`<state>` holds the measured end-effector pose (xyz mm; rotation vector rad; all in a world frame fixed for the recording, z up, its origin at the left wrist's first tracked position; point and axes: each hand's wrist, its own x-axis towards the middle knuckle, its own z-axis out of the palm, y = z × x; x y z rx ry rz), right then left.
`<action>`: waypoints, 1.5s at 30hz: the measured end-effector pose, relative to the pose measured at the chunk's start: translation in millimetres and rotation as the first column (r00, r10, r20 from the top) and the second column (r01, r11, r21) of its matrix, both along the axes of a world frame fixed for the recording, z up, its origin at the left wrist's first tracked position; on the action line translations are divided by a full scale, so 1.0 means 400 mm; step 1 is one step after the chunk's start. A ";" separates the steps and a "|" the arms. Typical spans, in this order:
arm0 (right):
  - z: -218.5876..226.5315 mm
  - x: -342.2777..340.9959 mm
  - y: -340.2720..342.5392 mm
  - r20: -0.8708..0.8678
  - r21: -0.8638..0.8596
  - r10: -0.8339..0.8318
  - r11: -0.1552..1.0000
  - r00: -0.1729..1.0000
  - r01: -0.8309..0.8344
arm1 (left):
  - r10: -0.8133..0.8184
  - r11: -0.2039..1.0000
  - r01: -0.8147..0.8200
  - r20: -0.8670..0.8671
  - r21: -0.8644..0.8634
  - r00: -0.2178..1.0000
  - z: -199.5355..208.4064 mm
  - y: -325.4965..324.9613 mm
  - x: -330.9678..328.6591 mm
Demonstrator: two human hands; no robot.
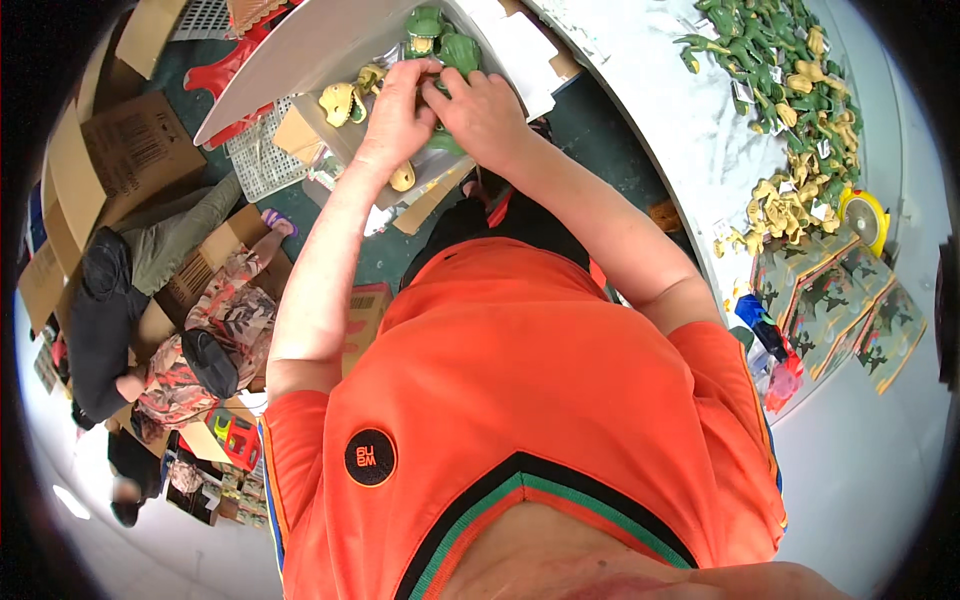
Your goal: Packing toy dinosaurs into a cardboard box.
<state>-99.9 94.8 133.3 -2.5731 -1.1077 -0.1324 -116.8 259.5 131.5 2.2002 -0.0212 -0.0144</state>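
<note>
Near the top of the view, my left hand and my right hand meet over a pale grey bin. The fingers of both are curled together around a green plastic dinosaur part, mostly hidden by them. Just beyond my fingers lie a green dinosaur head with an open mouth and a rounded green piece. A yellow dinosaur head sits beside my left hand, and another green piece shows below my hands.
On the white table at right lie piles of green dinosaur toys and yellow ones, a yellow tape roll and printed sheets. To the left are cardboard boxes, a white basket and people.
</note>
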 end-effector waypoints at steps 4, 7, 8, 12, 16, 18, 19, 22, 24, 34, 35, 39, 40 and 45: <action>0.000 -0.018 -0.002 0.135 -0.076 0.007 0.997 0.991 0.004 | -0.154 0.969 0.131 0.095 0.209 0.984 0.037 0.022 0.050; 0.006 -0.032 -0.018 0.093 -0.105 0.022 0.994 0.995 -0.012 | -0.299 0.919 0.277 0.035 0.281 0.954 0.076 0.002 0.103; 0.011 -0.035 -0.023 0.083 -0.124 0.030 0.992 0.996 -0.020 | -0.384 0.854 0.385 -0.076 0.351 0.920 0.087 -0.005 0.110; 0.020 -0.047 -0.055 0.099 -0.160 0.035 0.987 0.994 -0.018 | -0.417 0.789 0.458 -0.191 0.410 0.889 0.064 -0.014 0.120; 0.019 -0.046 -0.070 0.099 -0.302 0.061 0.953 0.993 -0.028 | -0.410 0.792 0.418 -0.120 0.445 0.904 0.042 -0.019 0.114; 0.032 -0.047 -0.068 0.101 -0.363 0.068 0.931 0.993 -0.026 | -0.390 0.823 0.386 -0.080 0.418 0.917 0.029 -0.021 0.100; 0.038 -0.043 -0.067 0.091 -0.396 0.051 0.918 0.995 -0.010 | -0.376 0.831 0.366 -0.063 0.419 0.925 0.023 -0.023 0.093; 0.051 -0.028 -0.066 0.069 -0.463 0.049 0.886 0.996 -0.011 | -0.337 0.852 0.328 -0.053 0.409 0.940 0.034 -0.030 0.083; 0.047 -0.018 -0.070 0.056 -0.498 0.067 0.867 0.996 -0.030 | -0.309 0.865 0.308 -0.062 0.397 0.949 0.047 -0.029 0.071; 0.064 0.048 -0.088 -0.120 -0.503 0.030 0.860 0.992 -0.087 | -0.198 0.901 0.195 -0.032 0.387 0.980 0.080 -0.070 -0.159; 0.070 0.056 -0.085 -0.177 -0.522 0.008 0.847 0.984 -0.101 | -0.239 0.845 0.233 -0.050 0.481 0.970 0.077 -0.074 -0.178; 0.085 0.071 -0.070 -0.269 -0.601 0.010 0.779 0.963 -0.176 | -0.286 0.636 0.304 -0.149 0.709 0.947 0.060 -0.093 -0.189; 0.085 0.070 -0.067 -0.266 -0.620 0.039 0.758 0.963 -0.203 | -0.280 0.640 0.297 -0.145 0.709 0.949 0.063 -0.099 -0.191; 0.073 0.075 -0.062 -0.224 -0.628 0.099 0.746 0.970 -0.221 | -0.253 0.423 0.346 -0.258 0.837 0.933 0.047 -0.143 -0.171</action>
